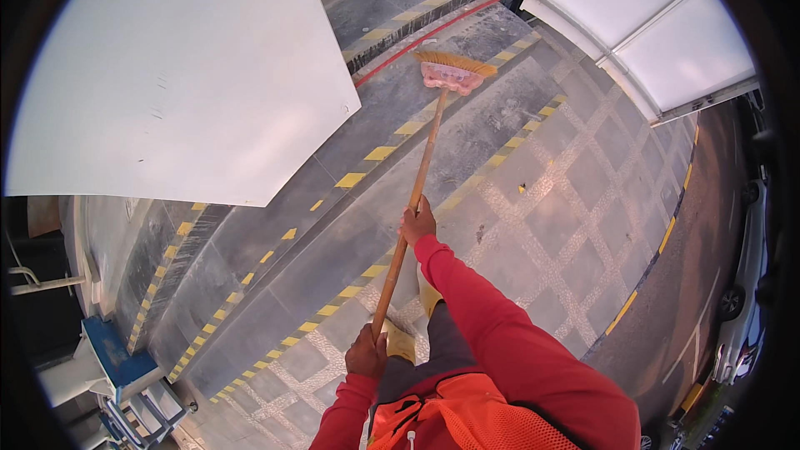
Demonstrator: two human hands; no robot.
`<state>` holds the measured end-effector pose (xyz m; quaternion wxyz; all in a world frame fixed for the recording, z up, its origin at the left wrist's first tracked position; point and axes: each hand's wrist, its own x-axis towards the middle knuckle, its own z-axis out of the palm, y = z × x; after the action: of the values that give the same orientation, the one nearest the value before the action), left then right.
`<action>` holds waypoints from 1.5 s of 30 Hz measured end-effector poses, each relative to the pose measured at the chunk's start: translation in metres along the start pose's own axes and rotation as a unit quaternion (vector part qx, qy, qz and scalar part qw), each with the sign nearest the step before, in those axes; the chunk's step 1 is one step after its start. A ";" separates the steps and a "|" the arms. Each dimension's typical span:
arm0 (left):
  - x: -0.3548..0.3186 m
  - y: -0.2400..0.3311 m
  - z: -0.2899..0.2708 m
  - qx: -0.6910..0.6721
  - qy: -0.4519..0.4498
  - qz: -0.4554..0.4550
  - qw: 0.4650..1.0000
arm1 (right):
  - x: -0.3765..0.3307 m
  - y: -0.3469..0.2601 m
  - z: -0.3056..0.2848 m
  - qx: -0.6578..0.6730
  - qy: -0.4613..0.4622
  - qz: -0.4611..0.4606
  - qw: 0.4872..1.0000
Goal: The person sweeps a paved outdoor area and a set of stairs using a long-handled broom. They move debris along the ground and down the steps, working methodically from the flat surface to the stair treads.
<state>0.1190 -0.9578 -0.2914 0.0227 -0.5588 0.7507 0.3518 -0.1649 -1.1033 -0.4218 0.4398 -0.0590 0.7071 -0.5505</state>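
A broom [423, 160] with a long wooden handle stretches away from me, held in both hands. My left hand [367, 353] grips the handle near its close end, low in the view. Farther up, my right hand [418, 222] is wrapped round the shaft. At the far end, the pink broom head [452, 77] with yellow-orange bristles [457, 61] lies over the dark upper step [385, 108], close to a yellow-striped edge. Red sleeves cover both my arms.
Dark steps with yellow-striped edges [350, 292] run diagonally. A large white panel [183, 75] stands at left, white framed panels [642, 25] at far right. Red tape [433, 31] crosses behind the broom. Patterned paving [583, 200] meets a road with a parked car [740, 283]. Blue-white equipment [125, 367] sits lower left.
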 end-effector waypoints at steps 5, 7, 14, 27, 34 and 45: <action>-0.131 -0.023 -0.048 0.011 -0.007 -0.066 0.998 | -0.142 0.024 0.013 -0.045 -0.096 0.061 0.992; -0.165 -0.031 -0.056 0.010 -0.001 -0.130 0.991 | -0.178 0.035 0.027 -0.011 -0.163 0.097 0.982; -0.051 0.028 -0.032 -0.026 -0.001 -0.071 0.997 | -0.050 -0.007 0.024 -0.024 -0.110 0.046 0.993; -0.083 0.017 -0.094 0.019 0.008 -0.104 0.994 | -0.098 -0.013 -0.003 -0.159 -0.308 0.053 0.936; 0.010 0.039 -0.073 0.045 0.024 0.023 0.998 | -0.067 0.000 -0.072 -0.313 -0.280 0.003 0.907; 0.167 0.075 -0.136 0.055 0.013 0.113 0.992 | -0.107 0.028 -0.273 -0.442 -0.016 0.157 0.883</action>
<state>0.0415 -1.1615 -0.2230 0.0035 -0.4731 0.8274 0.3028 -0.2763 -0.8340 -0.3838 0.4600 -0.1445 0.8700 -0.1030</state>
